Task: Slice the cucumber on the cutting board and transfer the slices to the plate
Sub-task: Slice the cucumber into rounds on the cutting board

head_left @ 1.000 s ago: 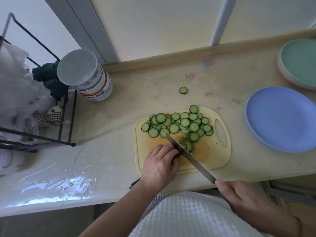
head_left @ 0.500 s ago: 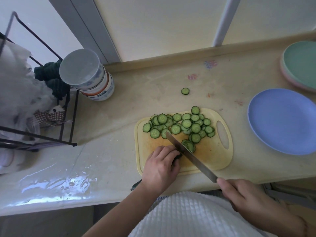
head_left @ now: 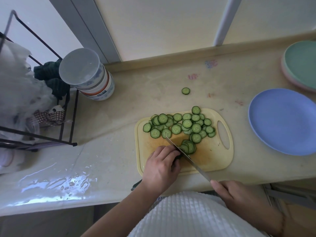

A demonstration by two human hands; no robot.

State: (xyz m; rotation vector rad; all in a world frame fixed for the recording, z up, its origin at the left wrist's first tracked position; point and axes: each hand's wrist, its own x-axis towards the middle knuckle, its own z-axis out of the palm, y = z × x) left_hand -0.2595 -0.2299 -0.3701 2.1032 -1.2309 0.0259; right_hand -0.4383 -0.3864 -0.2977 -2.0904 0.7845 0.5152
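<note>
Yellow cutting board lies on the beige table, handle slot at its 3 o'clock end; orange staining across its middle.

Cucumber slices heaped along the board's 12 o'clock edge; thin rounds, dark green rind, pale wet flesh with a seed ring, many overlapping; one round sits half over the far rim. A smaller fanned stack of slices leans against the blade near board centre. One stray slice lies on the table at 12 o'clock from the board, well apart from it.

Cucumber stub mostly hidden under the left hand; only a dark green end shows at the fingertips; fingers curled down over it, grasping it against the board.

Knife runs diagonally, tip toward 10 o'clock, blade edge down at the stub's cut face; right hand at the 5 o'clock end, fingers clenched round the handle, handle itself hidden.

Blue plate on the table at 3 o'clock from the board, apart from it, no slices on it; green plate stacked on a pink one at 1 o'clock.

Stack of bowls at 10 o'clock; black wire rack beside it at 9 o'clock.
</note>
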